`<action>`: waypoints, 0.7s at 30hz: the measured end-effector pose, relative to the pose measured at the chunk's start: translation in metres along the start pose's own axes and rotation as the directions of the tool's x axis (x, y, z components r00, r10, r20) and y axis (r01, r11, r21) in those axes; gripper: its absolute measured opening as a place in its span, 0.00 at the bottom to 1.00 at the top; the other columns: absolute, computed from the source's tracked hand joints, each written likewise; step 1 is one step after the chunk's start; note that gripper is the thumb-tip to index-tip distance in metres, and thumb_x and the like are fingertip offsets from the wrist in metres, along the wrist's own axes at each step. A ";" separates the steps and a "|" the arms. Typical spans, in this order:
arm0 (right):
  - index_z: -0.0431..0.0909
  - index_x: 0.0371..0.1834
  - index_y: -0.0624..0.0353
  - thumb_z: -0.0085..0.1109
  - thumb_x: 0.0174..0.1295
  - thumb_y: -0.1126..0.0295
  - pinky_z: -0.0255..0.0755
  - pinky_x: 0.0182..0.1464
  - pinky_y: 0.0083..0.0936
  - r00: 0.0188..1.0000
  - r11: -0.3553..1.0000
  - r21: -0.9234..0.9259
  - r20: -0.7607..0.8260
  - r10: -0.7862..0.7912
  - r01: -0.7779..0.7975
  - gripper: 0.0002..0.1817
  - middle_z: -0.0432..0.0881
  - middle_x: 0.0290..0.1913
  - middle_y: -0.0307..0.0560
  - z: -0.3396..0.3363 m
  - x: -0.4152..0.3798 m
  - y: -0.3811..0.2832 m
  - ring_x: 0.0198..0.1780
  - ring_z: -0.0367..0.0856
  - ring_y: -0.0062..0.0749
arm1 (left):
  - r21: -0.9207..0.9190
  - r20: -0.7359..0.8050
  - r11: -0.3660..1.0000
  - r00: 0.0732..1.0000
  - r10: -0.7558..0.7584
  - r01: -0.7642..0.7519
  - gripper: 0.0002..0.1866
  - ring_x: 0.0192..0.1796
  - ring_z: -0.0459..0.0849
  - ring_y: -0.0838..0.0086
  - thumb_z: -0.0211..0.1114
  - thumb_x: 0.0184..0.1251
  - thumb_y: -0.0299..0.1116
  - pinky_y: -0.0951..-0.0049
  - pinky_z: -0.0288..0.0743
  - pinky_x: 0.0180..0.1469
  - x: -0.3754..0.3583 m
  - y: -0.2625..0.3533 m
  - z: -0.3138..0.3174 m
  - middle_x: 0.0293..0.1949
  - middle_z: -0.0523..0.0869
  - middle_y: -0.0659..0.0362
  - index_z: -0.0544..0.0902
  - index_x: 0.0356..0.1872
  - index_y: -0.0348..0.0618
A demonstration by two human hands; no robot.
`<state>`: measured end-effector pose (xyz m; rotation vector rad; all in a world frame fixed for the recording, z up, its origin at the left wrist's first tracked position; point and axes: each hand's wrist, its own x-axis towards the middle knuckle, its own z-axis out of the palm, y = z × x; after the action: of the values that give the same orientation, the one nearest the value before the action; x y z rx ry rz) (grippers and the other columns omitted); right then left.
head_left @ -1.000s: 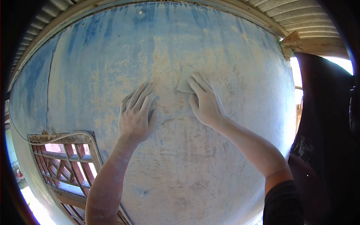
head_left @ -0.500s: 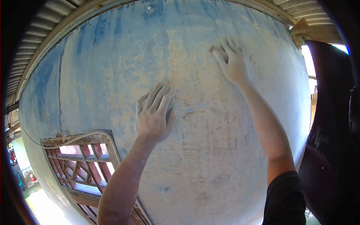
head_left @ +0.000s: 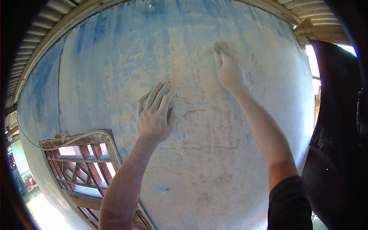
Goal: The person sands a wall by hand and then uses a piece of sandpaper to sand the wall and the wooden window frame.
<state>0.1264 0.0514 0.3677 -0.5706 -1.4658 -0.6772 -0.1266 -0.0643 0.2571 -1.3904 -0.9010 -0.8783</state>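
Note:
Pale dust coats both my hands and forearms. My left hand lies against the worn, blue-and-cream painted wall, fingers stretched out and thumb apart, holding nothing. Higher up and to the right, my right hand presses on the same wall, its fingers smeared by motion. At its fingertips shows the edge of a small flat brownish piece, which looks like sandpaper; the rest is hidden under the hand. Around both hands the paint is patchy and scraped, with bare rough plaster below.
A wooden lattice window is set in the wall at lower left, with a pale cable running over its frame. Corrugated roofing and a wooden beam hang overhead. A dark panel stands close on the right.
My right hand has slid slightly left along the wall, its fingers drawn closer together. The left hand stays in place on the wall; the view has shifted slightly.

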 end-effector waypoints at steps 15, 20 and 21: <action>0.81 0.65 0.55 0.46 0.79 0.79 0.86 0.51 0.37 0.971 0.983 0.086 0.194 0.141 -0.160 0.18 0.86 0.61 0.44 -0.009 0.046 0.016 0.57 0.89 0.38 | 0.017 0.004 1.000 1.000 0.010 -0.010 0.24 0.83 0.67 0.64 0.64 0.68 0.35 0.51 0.60 0.80 0.000 0.004 0.000 0.80 0.73 0.59 0.78 0.65 0.48; 0.83 0.64 0.55 0.45 0.76 0.82 0.85 0.38 0.31 0.970 0.941 0.255 -0.041 0.239 -0.221 0.21 0.85 0.63 0.48 0.021 0.047 -0.029 0.40 0.89 0.30 | 0.006 0.003 1.000 1.000 0.017 -0.017 0.24 0.83 0.66 0.64 0.64 0.69 0.36 0.52 0.60 0.81 -0.001 0.001 0.000 0.80 0.73 0.58 0.77 0.66 0.48; 0.82 0.65 0.55 0.46 0.76 0.81 0.85 0.49 0.34 0.990 0.968 0.206 0.039 0.139 -0.144 0.21 0.83 0.68 0.46 0.028 0.030 -0.049 0.52 0.88 0.33 | -0.004 0.016 1.000 0.999 0.030 -0.030 0.25 0.83 0.66 0.64 0.64 0.69 0.36 0.52 0.60 0.81 -0.002 0.000 0.000 0.80 0.72 0.58 0.76 0.66 0.48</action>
<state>0.0716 0.0354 0.3962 -0.5164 -1.4822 -0.4003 -0.1274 -0.0645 0.2554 -1.4125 -0.8887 -0.8473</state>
